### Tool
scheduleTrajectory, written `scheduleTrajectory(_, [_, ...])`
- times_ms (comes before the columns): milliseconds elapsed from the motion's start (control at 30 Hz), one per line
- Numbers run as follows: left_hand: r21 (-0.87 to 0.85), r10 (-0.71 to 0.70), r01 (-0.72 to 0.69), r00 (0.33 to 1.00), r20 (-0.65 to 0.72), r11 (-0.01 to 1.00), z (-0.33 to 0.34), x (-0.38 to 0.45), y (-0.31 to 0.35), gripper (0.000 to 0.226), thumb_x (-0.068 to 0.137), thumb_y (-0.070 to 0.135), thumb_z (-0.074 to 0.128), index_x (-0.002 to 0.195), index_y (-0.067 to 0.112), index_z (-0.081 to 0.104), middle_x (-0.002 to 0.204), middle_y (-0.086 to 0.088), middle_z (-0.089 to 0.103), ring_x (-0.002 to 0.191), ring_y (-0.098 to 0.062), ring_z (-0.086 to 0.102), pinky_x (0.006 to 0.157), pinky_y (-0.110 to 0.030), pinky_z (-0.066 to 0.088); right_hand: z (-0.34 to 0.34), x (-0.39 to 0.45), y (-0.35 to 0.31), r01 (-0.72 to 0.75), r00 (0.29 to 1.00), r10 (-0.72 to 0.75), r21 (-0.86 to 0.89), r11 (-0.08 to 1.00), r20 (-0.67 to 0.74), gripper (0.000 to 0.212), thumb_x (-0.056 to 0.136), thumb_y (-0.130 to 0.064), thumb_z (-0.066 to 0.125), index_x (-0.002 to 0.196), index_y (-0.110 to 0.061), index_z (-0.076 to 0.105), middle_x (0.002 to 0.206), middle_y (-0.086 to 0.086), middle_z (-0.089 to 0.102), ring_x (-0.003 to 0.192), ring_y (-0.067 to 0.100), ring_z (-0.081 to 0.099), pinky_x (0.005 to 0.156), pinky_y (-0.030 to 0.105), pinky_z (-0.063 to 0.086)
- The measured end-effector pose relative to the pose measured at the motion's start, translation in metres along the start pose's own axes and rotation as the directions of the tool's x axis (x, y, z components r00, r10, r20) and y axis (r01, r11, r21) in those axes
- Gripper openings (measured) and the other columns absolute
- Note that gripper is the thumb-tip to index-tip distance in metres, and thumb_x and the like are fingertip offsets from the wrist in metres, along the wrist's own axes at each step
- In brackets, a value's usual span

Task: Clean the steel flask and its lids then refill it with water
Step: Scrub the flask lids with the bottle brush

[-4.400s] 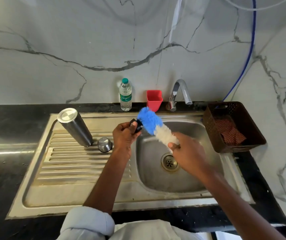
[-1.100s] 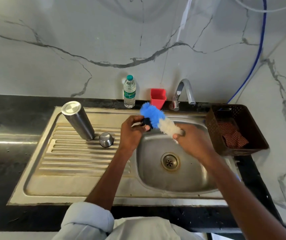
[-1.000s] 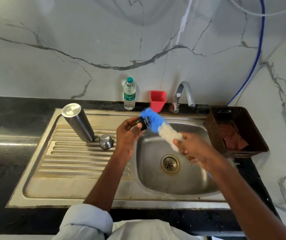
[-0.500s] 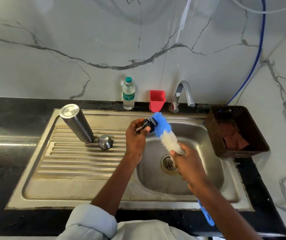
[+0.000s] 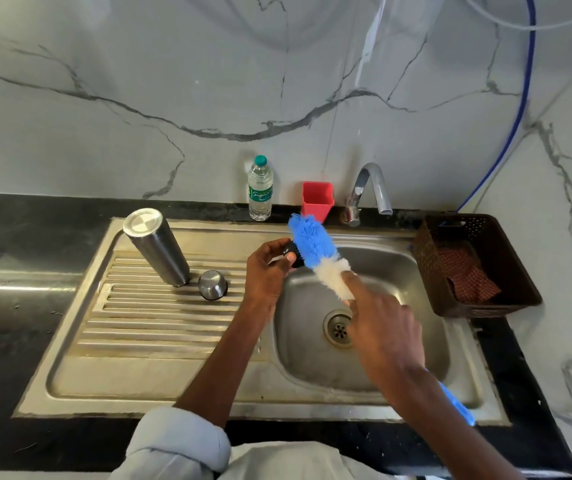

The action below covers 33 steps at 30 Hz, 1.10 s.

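Marble-veined white wall fills the upper frame above a black surface point(image 5: 35, 216) with a steel sink point(image 5: 374, 368) set into it. On the ribbed drainboard at centre left, the steel flask point(image 5: 156, 247) stands upside down, and a small steel lid point(image 5: 212, 285) sits just beside its base. Your left hand point(image 5: 267, 268), at frame centre, pinches a small black lid point(image 5: 294, 255) between thumb and curled fingers. Your right hand point(image 5: 385, 334) grips the bottle brush point(image 5: 315, 251) with fingers wrapped round it and the index finger stretched along the white bristles; the blue bristles touch the black lid. Against the wall stand a plastic water bottle point(image 5: 260, 192), a red cup point(image 5: 317, 199) and the tap point(image 5: 367, 188). At the right, a brown basket point(image 5: 506, 251) holds a checked cloth point(image 5: 468, 275).
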<state>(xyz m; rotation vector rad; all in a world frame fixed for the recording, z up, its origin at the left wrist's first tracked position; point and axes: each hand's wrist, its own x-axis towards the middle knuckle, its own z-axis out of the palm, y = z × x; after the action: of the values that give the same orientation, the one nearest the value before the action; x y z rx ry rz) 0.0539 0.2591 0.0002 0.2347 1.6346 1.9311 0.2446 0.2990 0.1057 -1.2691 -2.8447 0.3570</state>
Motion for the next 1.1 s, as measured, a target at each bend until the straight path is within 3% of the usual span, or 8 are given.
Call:
scheduleTrajectory(200, [-0.388,-0.145,0.164,0.986,0.079,0.907,0.000,-0.007,0.008,0.020,0.097,-0.005,0.063,0.116,0.000,0.065,0.119,-0.019,0.073,0.114,-0.036,0.071,0.095,-0.045,0.060,0.019,0.032,0.017,-0.123,0.991,0.135,0.422,0.898,0.001,0.046,0.096,-0.028,0.065,0.141,-0.035,0.056,0.110,0.001,0.075,0.097,0.024,0.068,0.081,0.034,0.052])
scheduleTrajectory(333, [-0.288,-0.145,0.180,0.979,0.141,0.940,0.006,-0.011,0.004,0.027,0.098,0.004,0.066,0.125,0.003,0.062,0.124,-0.019,0.072,0.114,-0.035,0.072,0.098,-0.048,0.060,0.024,0.043,0.015,-0.405,0.915,0.215,0.781,0.476,0.343,0.033,0.098,-0.020,0.065,0.130,-0.024,0.064,0.065,-0.003,0.056,0.042,0.004,0.043,0.042,0.019,0.033])
scheduleTrajectory(400, [-0.129,-0.124,0.133,0.989,0.075,0.983,0.006,-0.010,0.002,0.029,0.095,0.007,0.073,0.122,0.004,0.065,0.118,-0.018,0.074,0.112,-0.034,0.073,0.097,-0.048,0.060,0.024,0.043,0.016,-0.484,0.875,0.210,0.791,0.374,0.436,0.026,0.100,-0.015,0.062,0.125,-0.021,0.065,0.058,0.000,0.045,0.036,0.005,0.031,0.037,0.015,0.023])
scheduleTrajectory(567, [-0.104,-0.113,0.108,0.993,-0.044,0.989,-0.003,-0.002,0.006,0.024,0.090,0.004,0.078,0.111,0.002,0.067,0.109,-0.019,0.075,0.104,-0.033,0.075,0.086,-0.039,0.064,0.025,0.022,0.012,-0.375,0.926,0.162,0.767,0.520,0.342,0.028,0.098,-0.017,0.063,0.119,-0.035,0.062,0.064,0.000,0.056,0.041,0.006,0.042,0.038,0.018,0.030])
scheduleTrajectory(700, [-0.096,-0.140,0.146,0.988,0.065,0.985,0.006,-0.014,0.004,0.039,0.087,0.004,0.081,0.119,-0.006,0.061,0.111,-0.020,0.076,0.103,-0.033,0.076,0.091,-0.041,0.063,0.029,0.036,0.015,-0.297,0.955,0.238,0.622,0.724,0.179,0.040,0.093,-0.030,0.068,0.132,-0.028,0.064,0.100,0.001,0.072,0.083,0.018,0.065,0.068,0.034,0.053])
scheduleTrajectory(767, [-0.180,-0.172,0.180,0.983,0.059,0.967,0.006,-0.011,0.007,0.042,0.087,0.002,0.080,0.122,-0.004,0.057,0.117,-0.024,0.073,0.102,-0.034,0.077,0.087,-0.041,0.064,0.026,0.029,0.014,-0.233,0.972,0.210,0.529,0.816,0.105,0.041,0.094,-0.029,0.067,0.135,-0.028,0.062,0.111,0.001,0.073,0.101,0.024,0.067,0.086,0.038,0.053])
scheduleTrajectory(900, [-0.450,-0.300,0.339,0.941,0.157,0.826,0.003,-0.006,0.011,0.028,0.095,-0.004,0.065,0.120,0.007,0.059,0.104,-0.015,0.077,0.090,-0.025,0.078,0.073,-0.037,0.066,0.022,-0.001,0.002,-0.071,0.997,0.067,0.404,0.912,0.026,0.050,0.100,-0.028,0.059,0.148,-0.038,0.047,0.108,0.007,0.073,0.095,0.030,0.067,0.081,0.041,0.053])
scheduleTrajectory(1100, [-0.487,-0.427,0.495,0.868,0.252,0.719,0.008,-0.021,0.001,0.038,0.091,0.026,0.074,0.120,0.002,0.067,0.117,-0.019,0.075,0.110,-0.033,0.072,0.109,-0.052,0.051,0.026,0.005,0.005,-0.105,0.994,0.108,0.389,0.915,0.013,0.056,0.101,-0.019,0.055,0.153,-0.033,0.039,0.105,0.010,0.073,0.089,0.029,0.068,0.075,0.043,0.055])
